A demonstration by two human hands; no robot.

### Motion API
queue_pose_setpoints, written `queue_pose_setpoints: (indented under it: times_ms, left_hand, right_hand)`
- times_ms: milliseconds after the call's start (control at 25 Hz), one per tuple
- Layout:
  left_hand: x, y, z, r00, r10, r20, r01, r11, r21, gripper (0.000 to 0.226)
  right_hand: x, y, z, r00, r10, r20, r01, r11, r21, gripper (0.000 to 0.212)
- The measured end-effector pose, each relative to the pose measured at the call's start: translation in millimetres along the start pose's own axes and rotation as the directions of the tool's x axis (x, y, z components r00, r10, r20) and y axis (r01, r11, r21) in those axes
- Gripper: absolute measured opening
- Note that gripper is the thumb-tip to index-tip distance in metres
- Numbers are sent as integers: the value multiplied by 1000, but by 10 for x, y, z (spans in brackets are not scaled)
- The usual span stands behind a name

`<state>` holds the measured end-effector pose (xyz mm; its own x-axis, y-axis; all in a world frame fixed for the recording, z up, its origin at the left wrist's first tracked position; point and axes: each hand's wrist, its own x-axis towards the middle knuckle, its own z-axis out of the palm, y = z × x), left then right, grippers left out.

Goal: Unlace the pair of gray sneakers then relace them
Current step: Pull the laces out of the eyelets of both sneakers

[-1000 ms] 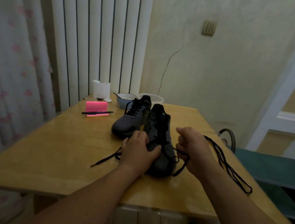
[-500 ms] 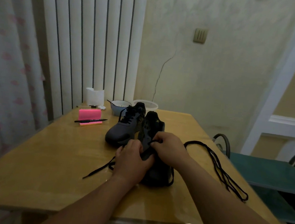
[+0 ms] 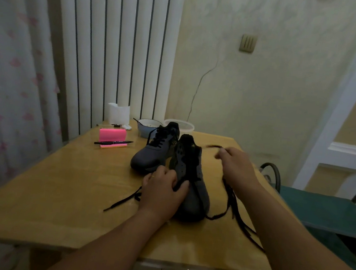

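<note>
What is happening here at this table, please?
A person is working on a pair of gray sneakers on the table. The left hand holds the near sneaker steady by its front. The right hand pinches one blurred end of its black lace, raised out to the right. The rest of the lace trails loose on the table, and the sneaker's upper eyelets look empty. The far sneaker stands behind, laced and untouched.

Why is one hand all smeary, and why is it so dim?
Head view: the right hand and the lace end it pinches are smeared by motion blur; the left hand on the sneaker looks sharper. Head view again: the light is dim, and the table shows soft glare.
</note>
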<state>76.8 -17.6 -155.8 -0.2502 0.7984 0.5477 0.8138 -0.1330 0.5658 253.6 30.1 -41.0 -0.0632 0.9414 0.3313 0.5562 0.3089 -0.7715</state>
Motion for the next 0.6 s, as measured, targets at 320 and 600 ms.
queue_pose_setpoints:
  times_ms: [320,600]
  left_hand:
    - [90,-94,-50,955,-235,-179,185,949,-254,14]
    - [450,73,-397,935,-164,316,226,959,-171,3]
  right_hand:
    - [-8,562,-18,987,86,139,16,795,-606,39]
    - [-364,202,95,869,41,493,128,944,-304,30]
